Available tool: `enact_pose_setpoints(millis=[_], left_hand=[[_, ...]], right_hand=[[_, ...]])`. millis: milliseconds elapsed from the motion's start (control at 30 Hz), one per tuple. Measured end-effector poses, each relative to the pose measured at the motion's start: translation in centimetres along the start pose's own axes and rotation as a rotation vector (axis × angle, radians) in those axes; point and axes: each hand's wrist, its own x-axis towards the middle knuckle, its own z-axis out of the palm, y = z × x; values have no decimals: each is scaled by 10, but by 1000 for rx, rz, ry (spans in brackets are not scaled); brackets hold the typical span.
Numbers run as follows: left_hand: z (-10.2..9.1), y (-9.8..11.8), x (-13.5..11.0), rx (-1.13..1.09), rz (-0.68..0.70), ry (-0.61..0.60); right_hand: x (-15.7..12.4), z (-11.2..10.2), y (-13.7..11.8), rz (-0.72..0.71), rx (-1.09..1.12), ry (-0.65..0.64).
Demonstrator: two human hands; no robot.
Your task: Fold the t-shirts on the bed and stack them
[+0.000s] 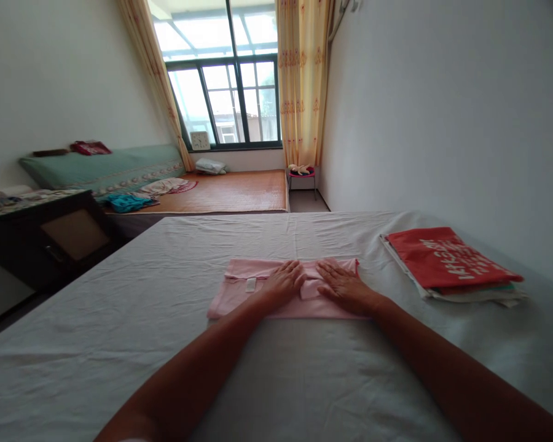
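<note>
A folded pink garment (239, 291) with a small white label lies on the white bed sheet (120, 344) in front of me. My left hand (283, 281) rests flat on its middle, fingers stretched forward. My right hand (345, 285) lies flat beside it on the garment's right half, fingers stretched out and pointing up-left. The fingertips of both hands nearly meet over a raised fold in the cloth. Neither hand grips anything.
A stack of folded clothes topped by a red item with white lettering (447, 258) sits on the bed at the right, near the wall. A dark cabinet (50, 239) stands at the left. Beyond are another bed with a bamboo mat (239, 190), a small stool (301, 175) and a window.
</note>
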Motion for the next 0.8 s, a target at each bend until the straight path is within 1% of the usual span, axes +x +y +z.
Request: enact_pose_setpoints(millis=[100,167,267,367,467,567,600,667,733,800], left_hand=[[-4,-11,-4,55,-93,-19],[-8,-17,-11,94,-146,-34],[-15,-29,-29,155,-222,-41],[-25,-47,-52,205,-348,-34],[-37,-68,-74,237,-428,3],[-50,-89,-87,240,-534,85],[-54,-95,-89,232,-583,109],[-62,-104,-90,208,-671,123],[-69,-111,-86,185,-737,90],[-75,-114,-81,173,-769,39]], right_hand=[[0,1,1,-2,2,-8],[0,2,3,1,5,-11],[-1,3,6,6,11,-4],[-3,3,12,15,19,6],[-4,4,20,15,31,9],[-2,5,30,-10,84,19],[0,4,35,-12,119,54],[3,1,45,12,195,180],[3,-5,55,65,248,331],[0,-13,65,136,283,443]])
